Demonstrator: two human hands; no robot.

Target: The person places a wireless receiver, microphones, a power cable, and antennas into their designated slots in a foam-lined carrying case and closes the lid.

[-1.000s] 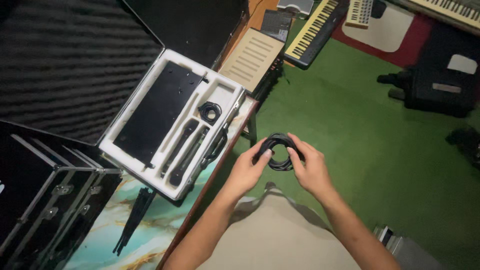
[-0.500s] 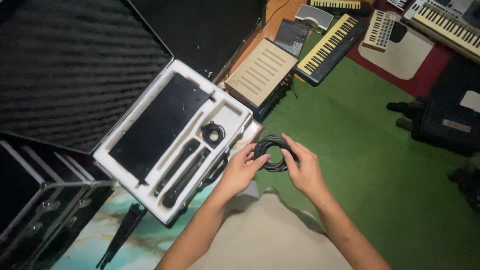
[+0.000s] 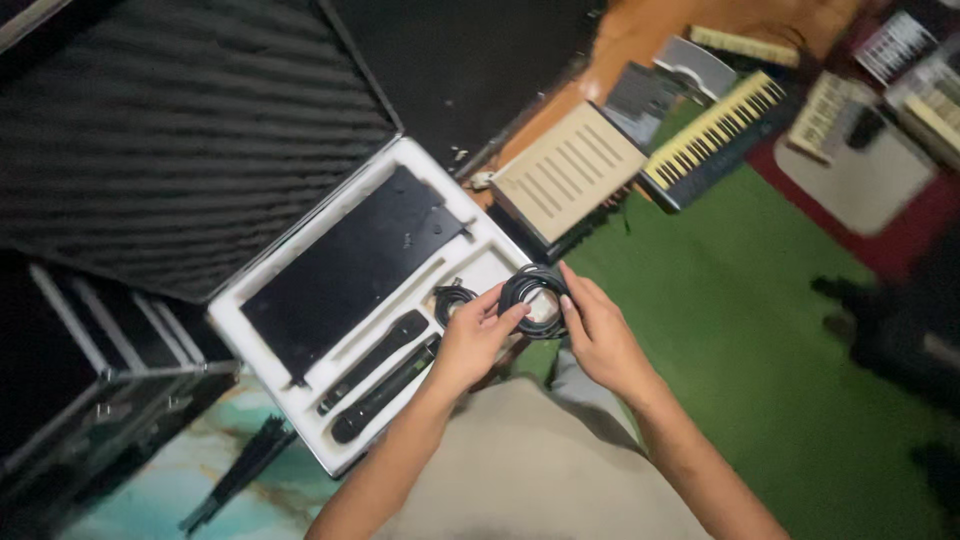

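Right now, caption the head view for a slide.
Both hands, left and right, hold a coiled black cable over an open foam-lined case.

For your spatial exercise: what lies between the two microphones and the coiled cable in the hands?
In the head view, a smaller cable coil lies between the microphones and the held coil.

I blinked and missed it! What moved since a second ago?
Both hands, left hand and right hand, carried the coiled black cable leftwards, from over the green floor to the open case's corner. They still grip it. Microphones stayed put.

Music room: keyboards (image 3: 712, 135), microphone case (image 3: 300, 300)
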